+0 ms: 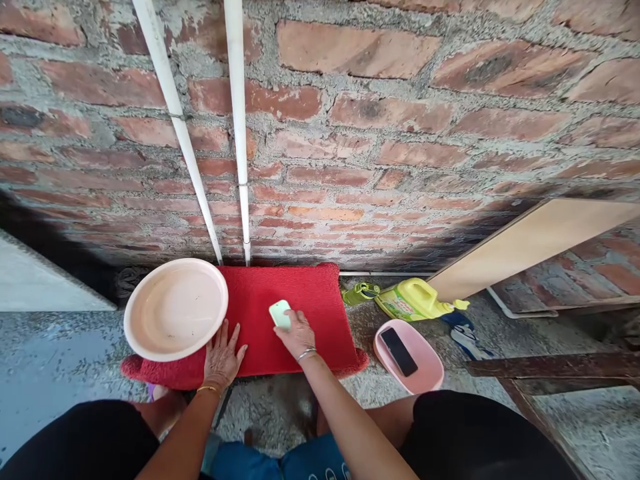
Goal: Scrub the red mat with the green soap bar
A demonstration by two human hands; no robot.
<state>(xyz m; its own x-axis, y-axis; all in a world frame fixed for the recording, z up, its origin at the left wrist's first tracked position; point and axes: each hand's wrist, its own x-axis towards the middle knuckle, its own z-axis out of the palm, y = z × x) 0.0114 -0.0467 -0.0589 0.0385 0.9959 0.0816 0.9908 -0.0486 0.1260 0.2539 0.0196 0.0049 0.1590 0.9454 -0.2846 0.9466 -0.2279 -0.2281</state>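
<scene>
A thick red cloth [310, 287] with a fuzzy surface is spread over a low, flat support, its edges hanging at the front. My right hand [297, 333] grips a small, pale green block [280, 314] with rounded corners, resting against the cloth; whether it is soap or the back of a brush is unclear. Flat on the cloth lies my left hand [223, 355], fingers spread, beside a wide cream basin [176, 310]. The basin sits over the cloth's left end and has a few dark specks inside.
To the right stand a yellow-green jug [413, 298] and a green container [361, 293]. A pink basin [423, 360] holds a dark, flat rectangular object [399, 351]. White pipes [239, 133] run down the brick wall [350, 133]. A wooden board [530, 247] leans at right.
</scene>
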